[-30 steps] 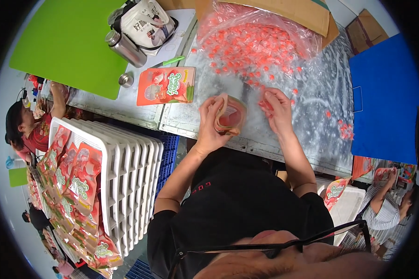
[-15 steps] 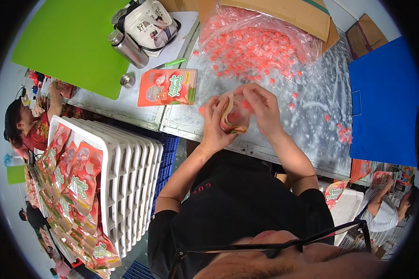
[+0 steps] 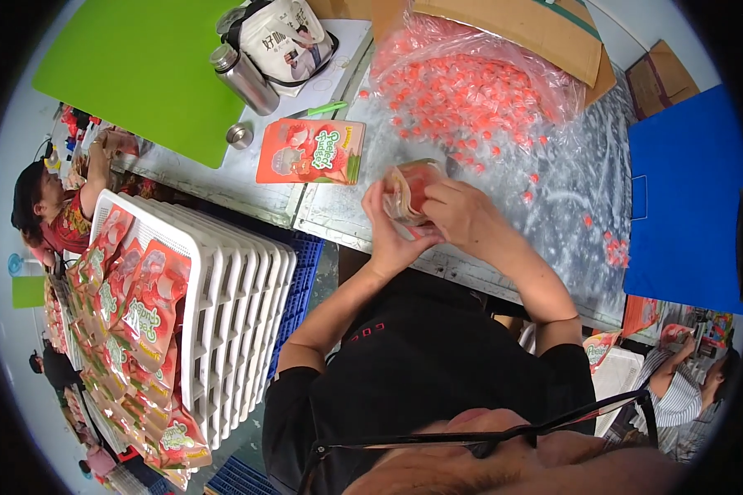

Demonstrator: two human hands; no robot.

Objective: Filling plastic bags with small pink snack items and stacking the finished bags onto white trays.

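An opened red-and-tan candy pouch [image 3: 402,204] stands over the near edge of the metal table, its mouth facing up and pinkish-red inside. My left hand [image 3: 390,237] is wrapped round its left side and bottom. At its right rim my right hand [image 3: 468,216] is closed, with bent fingers over the edge; the fingertips are partly hidden. A stack of flat red pouches [image 3: 312,152] lies to the left of my hands. Beyond them spreads a heap of small wrapped red candies [image 3: 475,91], spilling from a clear plastic bag [image 3: 565,97] in a cardboard box [image 3: 512,33].
Stacked white crates [image 3: 223,322] at my left hold filled pouches [image 3: 144,305]. A steel bottle [image 3: 245,80], its cap [image 3: 239,135], a green-handled knife [image 3: 326,108] and a white bag [image 3: 281,41] stand far left. A blue panel [image 3: 685,198] bounds the right. People work on both sides.
My right hand has moved down onto the pouch's right rim. The pouch mouth has turned upward and shows wider. The whole view has shifted slightly.
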